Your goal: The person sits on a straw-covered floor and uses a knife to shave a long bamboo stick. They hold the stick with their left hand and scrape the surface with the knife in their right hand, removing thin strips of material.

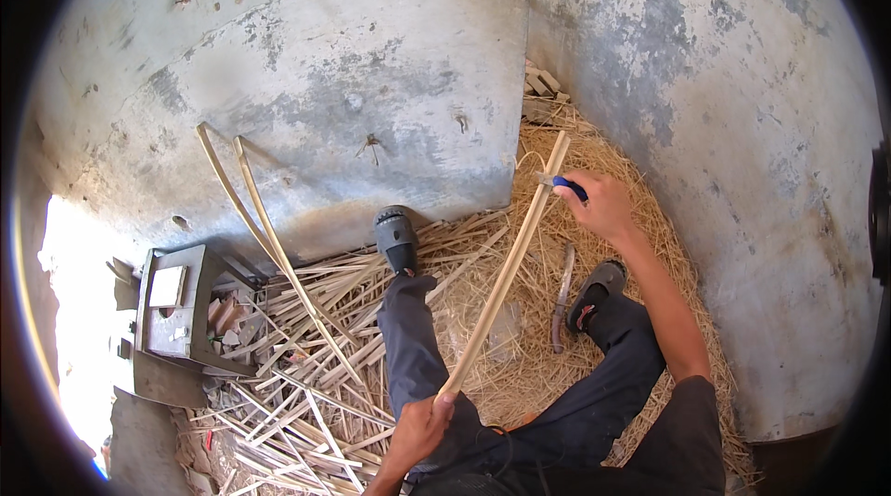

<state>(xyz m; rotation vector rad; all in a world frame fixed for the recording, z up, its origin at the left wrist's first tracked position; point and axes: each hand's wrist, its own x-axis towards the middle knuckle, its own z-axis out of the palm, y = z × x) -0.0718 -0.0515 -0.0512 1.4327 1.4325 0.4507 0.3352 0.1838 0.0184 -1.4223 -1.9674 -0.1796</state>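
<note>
A long pale wooden strip [506,275], grooved along its length, slants up and away from my lap. My left hand [422,429] is closed around its near end. Close to the far end, my right hand [601,206] grips a small blue-handled knife [569,188], its metal blade against the strip. A thin curled shaving stands out beside the blade. Much of the knife's handle is hidden in my fingers. Between my feet and right of the strip, a long curved blade [562,299] lies on the shavings.
Straw-like shavings [645,283] cover the floor on the right. Cut strips [306,422] are heaped at left, beside a worn wooden stool-like box [174,324]. Two long strips [252,194] lean toward the peeling wall [306,60]. Bricks [542,82] sit in the far corner.
</note>
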